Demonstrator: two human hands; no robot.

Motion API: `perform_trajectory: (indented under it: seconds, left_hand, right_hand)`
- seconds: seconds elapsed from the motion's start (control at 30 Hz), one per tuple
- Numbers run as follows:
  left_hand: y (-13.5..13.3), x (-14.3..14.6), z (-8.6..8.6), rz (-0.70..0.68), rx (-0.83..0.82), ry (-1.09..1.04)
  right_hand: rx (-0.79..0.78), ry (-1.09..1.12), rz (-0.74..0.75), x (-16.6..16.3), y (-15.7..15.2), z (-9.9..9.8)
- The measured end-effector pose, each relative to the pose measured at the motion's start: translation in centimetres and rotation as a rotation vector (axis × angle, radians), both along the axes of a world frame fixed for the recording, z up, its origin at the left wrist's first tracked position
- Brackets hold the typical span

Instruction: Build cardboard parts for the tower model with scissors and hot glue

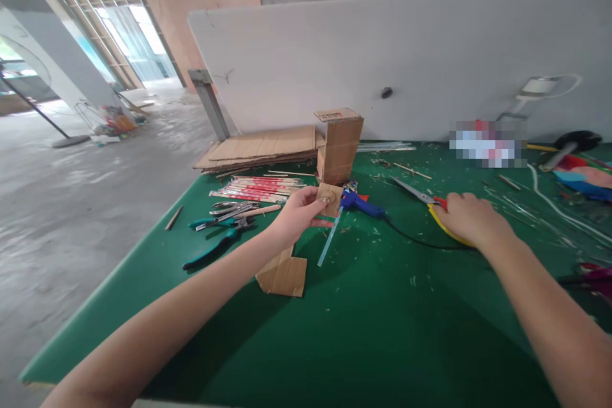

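My left hand (301,213) pinches a small square piece of cardboard (329,194) between thumb and fingers, with a faint round outline on it. Just right of it lies a blue hot glue gun (366,204), a clear glue stick (329,242) poking out of its back. Over on the right, my right hand (466,215) is closed on the red and yellow handles of a pair of scissors (415,192), whose blades point away to the left. A cut cardboard piece (287,275) lies below my left hand. Behind it stands a folded cardboard form (342,150).
Pliers (215,248) and packs of wooden sticks (261,188) lie at the left. Cardboard sheets (268,145) are stacked at the back against a white board (306,70). A black cord (421,242) crosses the green table (363,331). A white cable (564,213) runs along the right.
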State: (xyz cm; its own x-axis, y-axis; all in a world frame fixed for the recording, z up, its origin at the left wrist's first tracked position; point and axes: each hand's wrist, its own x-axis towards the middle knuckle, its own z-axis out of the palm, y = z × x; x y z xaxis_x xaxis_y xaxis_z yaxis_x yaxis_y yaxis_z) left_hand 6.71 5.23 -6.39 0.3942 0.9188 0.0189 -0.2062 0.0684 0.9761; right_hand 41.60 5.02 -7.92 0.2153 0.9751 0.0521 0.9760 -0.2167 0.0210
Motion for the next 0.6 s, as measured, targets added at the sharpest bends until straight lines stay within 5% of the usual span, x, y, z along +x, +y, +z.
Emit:
perform_trajectory:
  seconds: [0.43, 0.6]
  left_hand:
    - [-0.4, 0.1, 0.3, 0.091, 0.072, 0.031]
    - [-0.7, 0.3, 0.6, 0.068, 0.026, -0.072]
  right_hand:
    - [-0.103, 0.125, -0.167, 0.6, 0.2, 0.2]
    - [0.150, 0.216, -0.155, -0.3, -0.9, 1.5]
